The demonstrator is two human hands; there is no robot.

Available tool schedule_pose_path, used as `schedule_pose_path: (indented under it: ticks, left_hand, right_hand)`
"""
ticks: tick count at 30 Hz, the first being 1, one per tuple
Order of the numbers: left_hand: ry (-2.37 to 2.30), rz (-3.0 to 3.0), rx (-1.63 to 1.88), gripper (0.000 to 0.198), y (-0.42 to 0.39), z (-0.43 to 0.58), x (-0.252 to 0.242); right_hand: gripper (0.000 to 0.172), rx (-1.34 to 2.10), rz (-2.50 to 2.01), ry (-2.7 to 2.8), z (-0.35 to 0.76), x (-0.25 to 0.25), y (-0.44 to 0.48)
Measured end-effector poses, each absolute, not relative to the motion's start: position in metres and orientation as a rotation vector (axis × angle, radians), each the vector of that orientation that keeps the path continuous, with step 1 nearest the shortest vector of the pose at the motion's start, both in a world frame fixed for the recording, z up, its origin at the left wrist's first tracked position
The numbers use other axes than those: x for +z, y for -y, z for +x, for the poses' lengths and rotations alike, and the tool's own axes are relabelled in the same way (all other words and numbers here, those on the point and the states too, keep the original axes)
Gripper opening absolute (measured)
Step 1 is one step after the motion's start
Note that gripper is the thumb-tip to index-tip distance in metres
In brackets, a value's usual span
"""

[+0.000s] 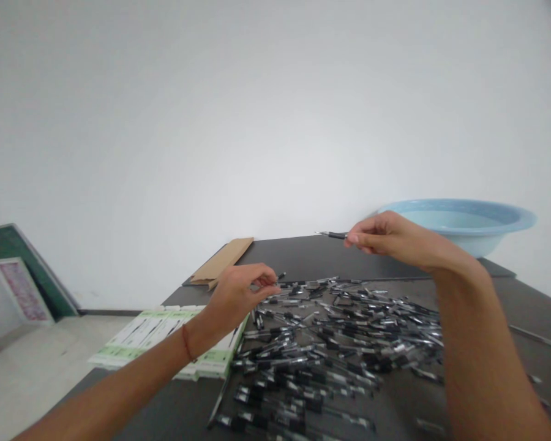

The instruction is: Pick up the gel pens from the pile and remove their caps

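Observation:
My right hand is raised above the far side of the table. Its fingers pinch a black gel pen by one end, and the bare metal tip points left. My left hand hovers lower, over the left edge of the pen pile, thumb and finger closed together. A small dark piece that looks like a pen cap sticks out at those fingertips, mostly hidden by them. Beneath both hands spreads a heap of clear and black pens, many lying across one another.
White and green pen boxes lie side by side at the table's left edge. Behind them is a flat brown cardboard piece. A light blue basin stands at the back right, behind my right wrist. Boards lean against the wall at far left.

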State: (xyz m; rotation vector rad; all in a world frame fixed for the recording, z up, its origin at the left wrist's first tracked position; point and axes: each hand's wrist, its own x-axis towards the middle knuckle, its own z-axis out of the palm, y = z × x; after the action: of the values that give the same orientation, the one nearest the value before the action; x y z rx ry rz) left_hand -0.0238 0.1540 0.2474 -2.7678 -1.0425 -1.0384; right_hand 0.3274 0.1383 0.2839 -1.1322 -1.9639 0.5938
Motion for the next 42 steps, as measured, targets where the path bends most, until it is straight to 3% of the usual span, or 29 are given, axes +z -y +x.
schedule_pose_path:
  ticks: [8,18,29,34,42]
  left_hand:
    - [0.812,-2.586,-0.971,0.005,-0.125,-0.016,0.27]
    - [0.761,-2.538,-0.872,0.005,-0.107,-0.006,0.278]
    - [0.773,-2.043,-0.689,0.021,-0.095,-0.043,0.333]
    - [0.639,-2.017,-0.586,0.029,-0.082,-0.028,0.334]
    - [0.612,-2.121,-0.751,0.012,-0.074,-0.011,0.328]
  right_hand:
    - [0.041,0.573,-1.08,2.026,0.318,0.289,-0.127]
    - [0.04,0.571,-1.063,2.069,0.319,0.288,-0.122]
    - [0.041,0.621,-0.992,2.155,0.31,0.298,-0.114]
    - [0.042,0.656,-0.951,2.173,0.307,0.3,-0.112]
    - [0.04,0.61,-0.985,2.134,0.312,0.295,-0.113]
